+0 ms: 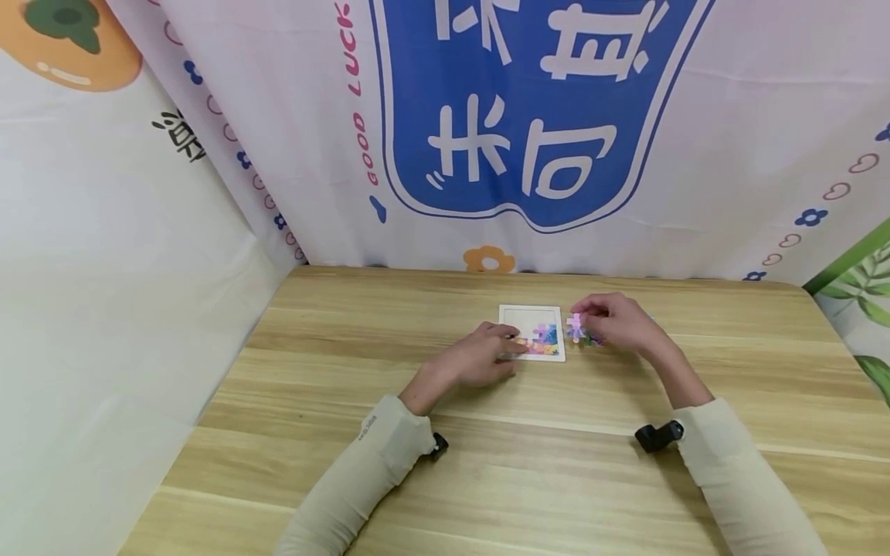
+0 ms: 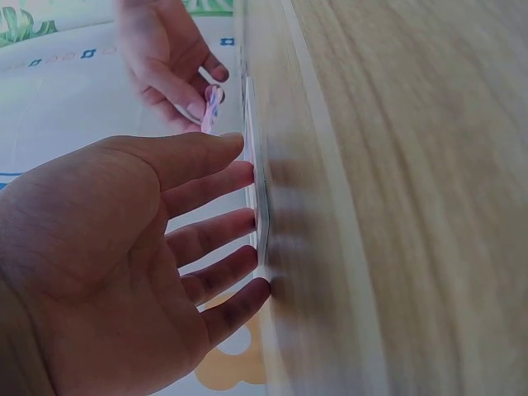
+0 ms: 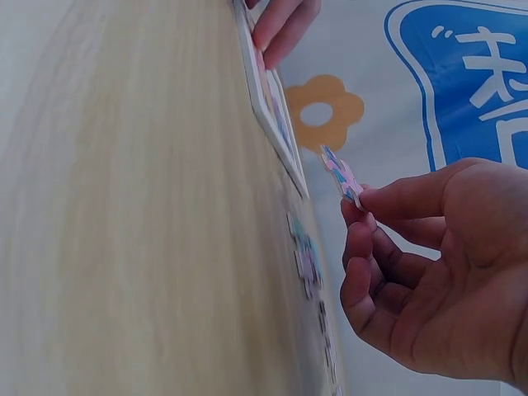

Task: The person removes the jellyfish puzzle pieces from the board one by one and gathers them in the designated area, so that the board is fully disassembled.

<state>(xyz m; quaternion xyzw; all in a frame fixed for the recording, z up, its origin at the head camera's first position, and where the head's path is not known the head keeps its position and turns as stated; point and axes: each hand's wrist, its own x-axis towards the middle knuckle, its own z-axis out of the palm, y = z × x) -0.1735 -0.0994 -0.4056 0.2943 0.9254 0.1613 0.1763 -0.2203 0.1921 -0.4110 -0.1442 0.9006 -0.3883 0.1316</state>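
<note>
A small white puzzle tray [image 1: 531, 313] lies on the wooden table [image 1: 348, 347], with a few colourful pieces fitted along its lower part. My left hand [image 1: 480, 357] rests with straight fingers [image 2: 235, 177] against the tray's lower left edge [image 2: 262, 206]. My right hand [image 1: 615, 320] hovers just right of the tray and pinches a pink and purple puzzle piece [image 3: 341, 176] between thumb and forefinger. The same piece [image 1: 574, 323] shows in the head view, lifted off the table. Loose puzzle pieces [image 3: 307, 256] lie on the table under the right hand.
A printed cloth backdrop [image 1: 528, 116] hangs behind the table's far edge and along the left side. A green leafy panel [image 1: 862, 278] stands at the far right. Black wrist mounts [image 1: 657, 435] sit on both sleeves.
</note>
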